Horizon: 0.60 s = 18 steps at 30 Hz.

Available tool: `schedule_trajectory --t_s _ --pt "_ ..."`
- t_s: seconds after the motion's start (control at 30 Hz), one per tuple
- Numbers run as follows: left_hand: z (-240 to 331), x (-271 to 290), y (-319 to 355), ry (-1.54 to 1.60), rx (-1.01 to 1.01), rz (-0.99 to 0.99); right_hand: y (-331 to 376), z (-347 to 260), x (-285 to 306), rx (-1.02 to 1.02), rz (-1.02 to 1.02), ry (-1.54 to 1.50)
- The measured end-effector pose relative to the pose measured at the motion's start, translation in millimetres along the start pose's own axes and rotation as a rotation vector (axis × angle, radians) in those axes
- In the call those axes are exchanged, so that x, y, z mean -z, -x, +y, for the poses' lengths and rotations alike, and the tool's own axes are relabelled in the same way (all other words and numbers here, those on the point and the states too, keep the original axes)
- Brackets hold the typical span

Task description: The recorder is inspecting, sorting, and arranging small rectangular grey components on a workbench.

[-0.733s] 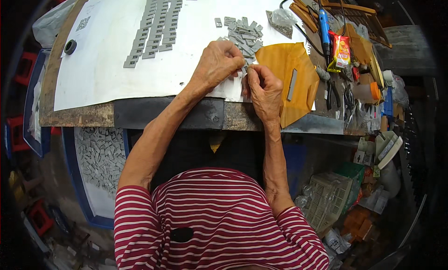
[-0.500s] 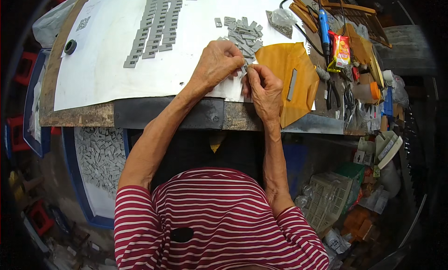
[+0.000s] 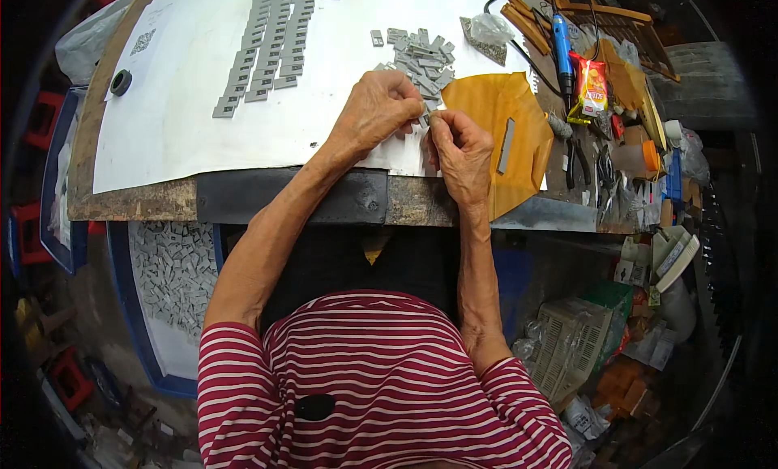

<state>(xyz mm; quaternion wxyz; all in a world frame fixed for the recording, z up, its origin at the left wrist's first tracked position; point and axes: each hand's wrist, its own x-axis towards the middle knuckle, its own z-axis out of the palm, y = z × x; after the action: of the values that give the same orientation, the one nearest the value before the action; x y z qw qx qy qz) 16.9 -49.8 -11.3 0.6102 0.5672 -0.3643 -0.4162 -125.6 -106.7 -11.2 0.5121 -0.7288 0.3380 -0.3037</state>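
Observation:
Just above the table's front edge, my left hand (image 3: 378, 111) and my right hand (image 3: 465, 156) meet with pinched fingers. A small grey plastic piece (image 3: 425, 115) shows between the fingertips, the left ones closed on it. What my right thumb and finger pinch is too small to make out. Right behind the hands lies a loose heap of grey plastic pieces (image 3: 423, 57). Farther left, similar pieces with dark slots stand in long overlapping rows (image 3: 263, 48). Beside my right hand rests a brown paper sheet (image 3: 474, 96) with a narrow grey strip (image 3: 506, 145) on it.
A small bag of tiny parts (image 3: 486, 48) lies behind the brown paper. To the right are a blue electric screwdriver (image 3: 562, 52), a red snack packet (image 3: 592, 87) and pliers (image 3: 578, 163). A black ring (image 3: 121, 83) sits at left; below, a blue tray (image 3: 146, 339) holds many grey pieces.
My right fingers have shifted very slightly, and the grey piece shows a little more between the fingertips. Otherwise the hands keep their place; the rows and heap look the same.

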Motion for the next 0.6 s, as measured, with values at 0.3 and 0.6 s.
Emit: schedule_trajectory --t_s 0.3,0.6 --pt "1 -1 1 0.056 0.049 -0.006 0 -5 -3 0.004 0.025 -0.049" --pt "-2 -1 0 0.008 0.006 -0.011 -1 -8 -2 -0.002 -0.02 -0.066"
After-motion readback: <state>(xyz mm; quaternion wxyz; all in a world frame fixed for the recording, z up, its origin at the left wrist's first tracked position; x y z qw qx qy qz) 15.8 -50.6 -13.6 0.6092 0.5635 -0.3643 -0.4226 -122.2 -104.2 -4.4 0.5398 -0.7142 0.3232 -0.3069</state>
